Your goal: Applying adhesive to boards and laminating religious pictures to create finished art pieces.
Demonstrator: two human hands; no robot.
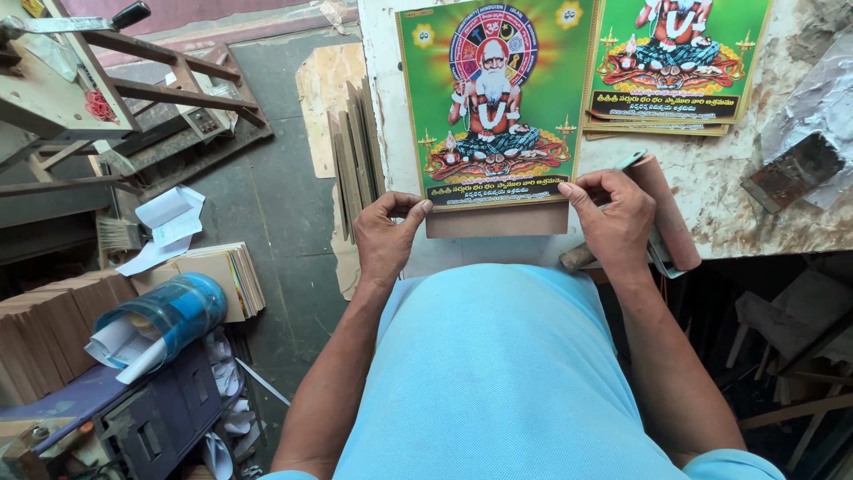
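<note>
A green printed poster (493, 107) showing a seated bearded figure lies on the white worktable (711, 196), on top of a brown board (498, 220) whose near edge sticks out below it. My left hand (386, 233) pinches the poster's lower left corner. At the lower right corner, my right hand (613, 218) presses its fingers on the poster's edge. A brown roller (668, 213) lies right beside that hand, touching it.
A stack of similar green posters (675, 62) sits at the table's back right. A dark scraper (786, 173) and crumpled plastic lie at far right. Left of the table, boards (355, 160) lean upright; stacked boards (227, 280), a blue plastic jar (164, 316) and a cutting machine (80, 89) crowd the floor.
</note>
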